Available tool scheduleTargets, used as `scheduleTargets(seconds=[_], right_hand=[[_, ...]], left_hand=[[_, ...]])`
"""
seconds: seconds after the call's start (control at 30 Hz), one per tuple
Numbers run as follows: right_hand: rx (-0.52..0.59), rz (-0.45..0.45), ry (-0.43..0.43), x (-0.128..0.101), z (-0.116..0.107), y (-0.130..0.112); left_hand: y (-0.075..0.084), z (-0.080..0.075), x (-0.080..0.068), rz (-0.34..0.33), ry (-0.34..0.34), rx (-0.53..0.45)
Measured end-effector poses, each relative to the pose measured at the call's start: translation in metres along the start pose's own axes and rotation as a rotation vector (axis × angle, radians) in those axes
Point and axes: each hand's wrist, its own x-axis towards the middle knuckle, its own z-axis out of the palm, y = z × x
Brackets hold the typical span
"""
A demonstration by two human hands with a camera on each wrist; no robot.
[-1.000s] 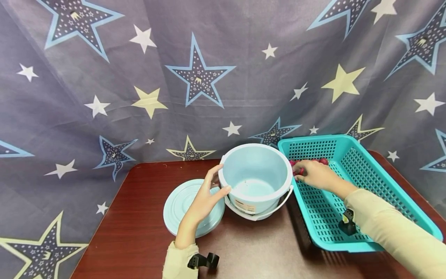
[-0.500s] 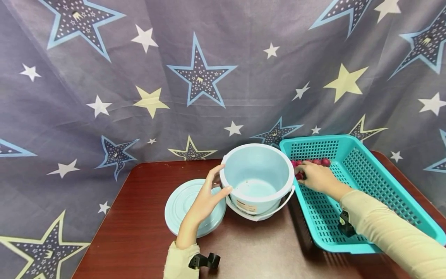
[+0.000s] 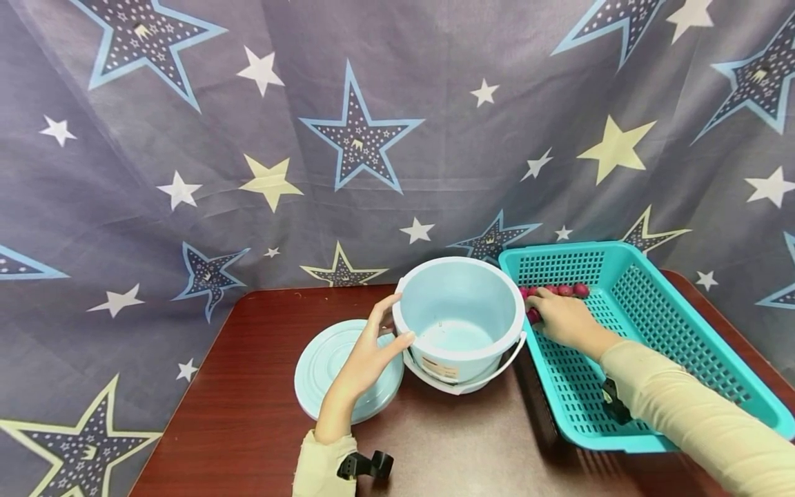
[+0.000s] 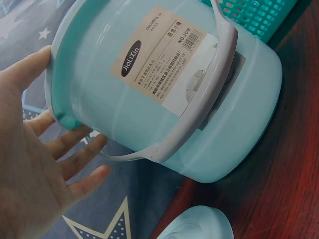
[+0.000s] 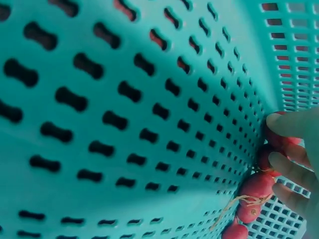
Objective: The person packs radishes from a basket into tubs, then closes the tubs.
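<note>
We are steadying the light blue bucket [image 3: 459, 321] with our left hand [image 3: 366, 352], whose grip is released: the fingers are lying straight against the outer wall just under the rim, and the thumb is resting on the rim itself. The bucket is standing upright near the middle of the dark red tabletop [image 3: 248, 414], its white handle [image 3: 462, 383] folded down across the near side and crossing a printed label [image 4: 162, 62]. The bucket's lid [image 3: 329, 366] is lying flat on the tabletop, just beside the bucket on its left and partly under our left hand. With our right hand [image 3: 562, 317] we are reaching into the teal perforated basket [image 3: 683, 331], which is sitting touching the bucket on its right. The right grip is curling around a string of small red fruits [image 5: 256, 186] in the basket's far left corner; in the right wrist view the fingertips [image 5: 284, 169] are lying on the fruits against the basket wall. More of the red fruits [image 3: 571, 290] are lying along the far wall, just beyond the hand. A star-patterned cloth [image 3: 348, 138] is hanging behind the tabletop.
</note>
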Motion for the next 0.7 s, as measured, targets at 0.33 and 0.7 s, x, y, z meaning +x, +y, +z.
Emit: scheduleTargets(seconds=[0.33,0.7], right_hand=[[0.091,0.093,-0.028,0.0,-0.016,-0.003],[0.173,0.105,0.058,-0.001,-0.04,-0.004]], left_hand=[[0.0,0.0,0.0,0.005,0.002,0.003],[0.0,0.001,0.0,0.008,0.004,0.006]])
